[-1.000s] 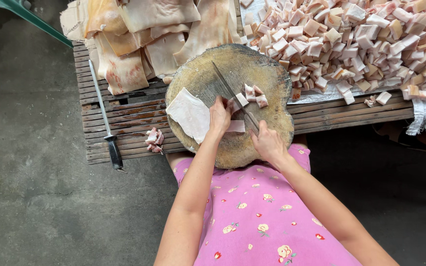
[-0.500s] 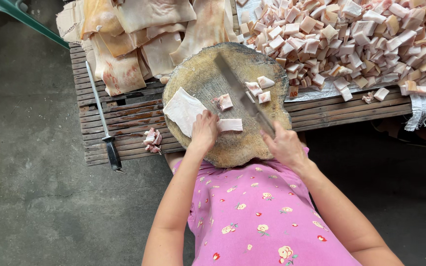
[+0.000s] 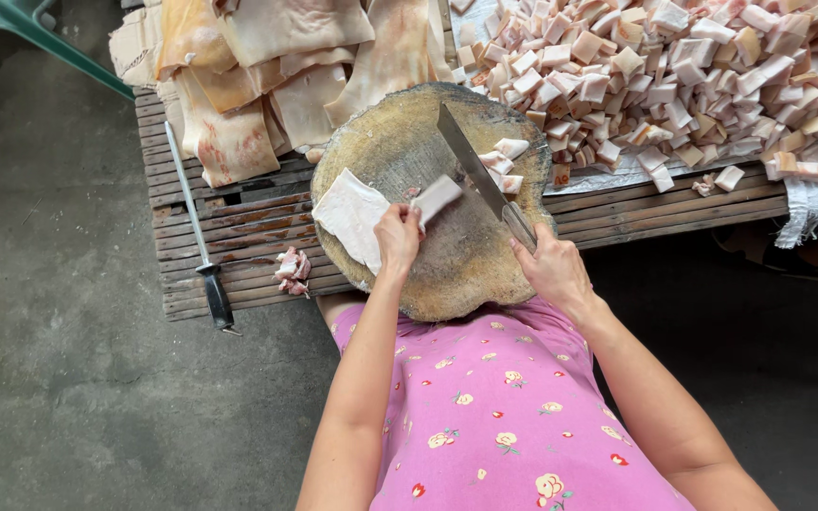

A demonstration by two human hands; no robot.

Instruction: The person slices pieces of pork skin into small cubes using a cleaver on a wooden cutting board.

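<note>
A round wooden chopping block (image 3: 400,142) sits on a slatted bamboo table (image 3: 239,227). My left hand (image 3: 398,237) pinches a pale strip of pork fat (image 3: 435,199) at the block's middle. A larger flat slab of pork skin (image 3: 350,216) lies just left of that hand. My right hand (image 3: 549,270) grips the handle of a cleaver (image 3: 471,161), its blade resting across the block beside a few cut cubes (image 3: 506,161) on the right.
A big heap of cut fat cubes (image 3: 674,76) fills the table's right on a white sack. Large uncut skin sheets (image 3: 267,66) are stacked at the back left. A sharpening steel (image 3: 196,237) and small scraps (image 3: 291,267) lie left of the block.
My left hand has lifted the strip and turned it toward the cleaver. The cleaver has pushed cut cubes to the right side of the block. The view shifted slightly.
</note>
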